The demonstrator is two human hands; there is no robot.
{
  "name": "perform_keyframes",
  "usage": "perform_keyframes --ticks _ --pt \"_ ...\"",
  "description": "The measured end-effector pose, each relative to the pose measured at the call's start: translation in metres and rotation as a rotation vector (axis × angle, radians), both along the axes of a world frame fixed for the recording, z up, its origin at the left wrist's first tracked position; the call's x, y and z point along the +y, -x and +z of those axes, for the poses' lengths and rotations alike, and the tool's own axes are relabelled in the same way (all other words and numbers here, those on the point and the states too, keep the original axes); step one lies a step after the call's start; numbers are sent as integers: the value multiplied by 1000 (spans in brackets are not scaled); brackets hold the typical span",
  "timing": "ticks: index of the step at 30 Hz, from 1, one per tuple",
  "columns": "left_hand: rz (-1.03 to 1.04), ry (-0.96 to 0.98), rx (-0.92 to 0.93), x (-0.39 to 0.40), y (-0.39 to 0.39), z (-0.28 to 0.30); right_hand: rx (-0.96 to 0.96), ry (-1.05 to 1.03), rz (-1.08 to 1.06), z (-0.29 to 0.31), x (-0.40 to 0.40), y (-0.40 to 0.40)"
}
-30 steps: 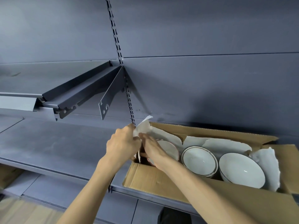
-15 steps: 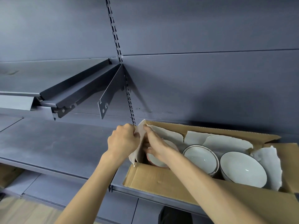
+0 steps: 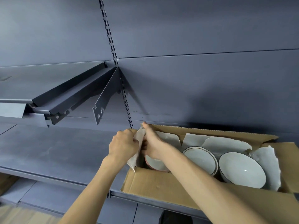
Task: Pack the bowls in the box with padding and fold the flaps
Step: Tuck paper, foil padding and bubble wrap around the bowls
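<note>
An open cardboard box [image 3: 161,185] sits on the grey shelf with three white bowls in a row: a left bowl [image 3: 156,164] partly under my wrist, a middle bowl [image 3: 199,160] and a right bowl [image 3: 242,170]. White paper padding lines the back [image 3: 226,141] and the right end [image 3: 270,165]. My left hand [image 3: 123,143] and my right hand [image 3: 151,141] both pinch a white padding sheet [image 3: 137,149] standing upright at the box's left end, beside the left bowl.
The box rests on a grey metal shelf [image 3: 56,152] against a grey back wall. A higher shelf with its bracket [image 3: 105,96] juts out at the upper left. The near flap [image 3: 210,196] of the box hangs forward over the shelf edge.
The padding sheet has come down from above the box corner and stands upright along the left end wall. Both hands have stayed on it and shifted slightly lower.
</note>
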State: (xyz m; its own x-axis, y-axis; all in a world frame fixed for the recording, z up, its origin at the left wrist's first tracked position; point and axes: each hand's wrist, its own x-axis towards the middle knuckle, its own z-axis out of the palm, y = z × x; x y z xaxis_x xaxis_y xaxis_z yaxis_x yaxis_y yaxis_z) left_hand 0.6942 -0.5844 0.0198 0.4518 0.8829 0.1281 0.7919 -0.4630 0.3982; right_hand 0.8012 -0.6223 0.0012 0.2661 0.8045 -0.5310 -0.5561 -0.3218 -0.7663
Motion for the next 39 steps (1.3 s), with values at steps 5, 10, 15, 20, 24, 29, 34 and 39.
perform_keyframes --ticks 5,10,15,20,24,29,34,39 --pt "-2 -28 -59 4 -1 -3 -221 24 -54 3 12 0" --pt "-4 24 25 7 -2 -11 -46 65 -38 -6 15 4" --pt "-13 7 -56 7 -3 -17 -105 -1 -100 -5 7 2" --pt "-44 -58 -70 4 -7 -23 -118 58 -98 -13 9 5" --pt "4 -59 91 3 -7 -20 46 66 -102 -19 16 8" --pt "19 -4 66 12 0 -13 86 2 -150 -13 13 -5" --pt "5 105 33 17 4 -18 70 14 -134 -13 9 -10" --pt "14 85 138 10 1 -17 -1 -41 -80 -13 -1 -14"
